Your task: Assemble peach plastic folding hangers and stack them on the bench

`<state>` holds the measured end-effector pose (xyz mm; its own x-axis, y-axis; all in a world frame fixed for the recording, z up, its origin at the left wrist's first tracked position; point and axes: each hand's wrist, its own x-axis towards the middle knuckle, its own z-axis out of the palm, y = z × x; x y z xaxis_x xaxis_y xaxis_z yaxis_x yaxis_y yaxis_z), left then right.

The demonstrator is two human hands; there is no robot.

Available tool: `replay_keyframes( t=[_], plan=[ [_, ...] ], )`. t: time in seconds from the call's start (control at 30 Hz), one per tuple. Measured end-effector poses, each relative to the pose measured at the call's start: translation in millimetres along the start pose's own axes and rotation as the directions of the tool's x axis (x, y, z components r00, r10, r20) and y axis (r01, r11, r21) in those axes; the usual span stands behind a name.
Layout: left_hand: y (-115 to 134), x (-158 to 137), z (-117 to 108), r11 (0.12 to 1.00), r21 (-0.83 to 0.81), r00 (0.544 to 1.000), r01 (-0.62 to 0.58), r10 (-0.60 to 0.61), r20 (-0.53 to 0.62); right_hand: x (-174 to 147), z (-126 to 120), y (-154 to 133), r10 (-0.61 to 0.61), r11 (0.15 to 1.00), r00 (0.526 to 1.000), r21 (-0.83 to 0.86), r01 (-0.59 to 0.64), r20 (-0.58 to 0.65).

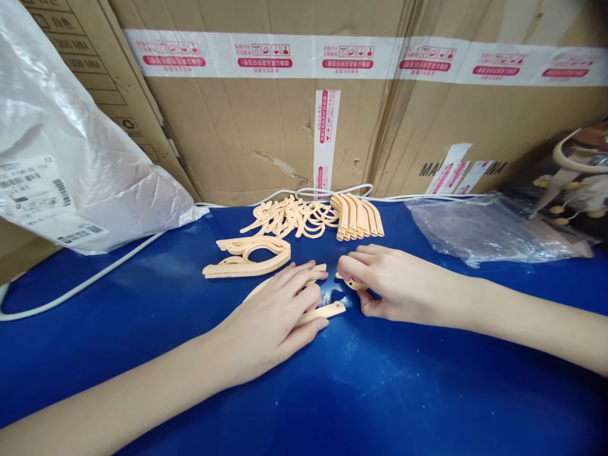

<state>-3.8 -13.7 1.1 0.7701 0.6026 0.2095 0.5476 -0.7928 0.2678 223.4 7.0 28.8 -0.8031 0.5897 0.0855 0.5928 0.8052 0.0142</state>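
Head view: over blue tabletop [403, 392] by cardboard boxes [256, 126], left fingers [310, 297] and right fingers [351, 268] curl around pale pieces [332, 310].

Wht pkg [80, 136] near taped ctn [247, 120]

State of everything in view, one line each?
left hand, closed over peach arms
right hand, pinching a small peach part
looped peach item, lying on the table
peach hooks, loosely heaped
curved peach bars, neatly grouped
clear plastic bag, crumpled
white bag, creased; sealing unclear
cardboard, taped
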Motion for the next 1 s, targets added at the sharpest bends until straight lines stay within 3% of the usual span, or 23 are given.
replay_keyframes(
  t=[0.4,0.8,1.0],
  plan=[
    [-1,-1,3,1.000,0.028,0.998,0.005,-0.004,-0.055,3,4,0,-0.118,0.989,0.992,0.090,0.121,-0.032],
    [0,0,0,0.997,-0.074,1.000,0.001,-0.003,-0.029,0,12,-1,0.033,0.951,0.979,0.309,0.031,-0.202],
    [0,-2,0,0.997,-0.079,0.999,0.010,-0.014,-0.042,2,16,-3,0.071,0.926,0.985,0.378,-0.007,-0.156]
  ],
)
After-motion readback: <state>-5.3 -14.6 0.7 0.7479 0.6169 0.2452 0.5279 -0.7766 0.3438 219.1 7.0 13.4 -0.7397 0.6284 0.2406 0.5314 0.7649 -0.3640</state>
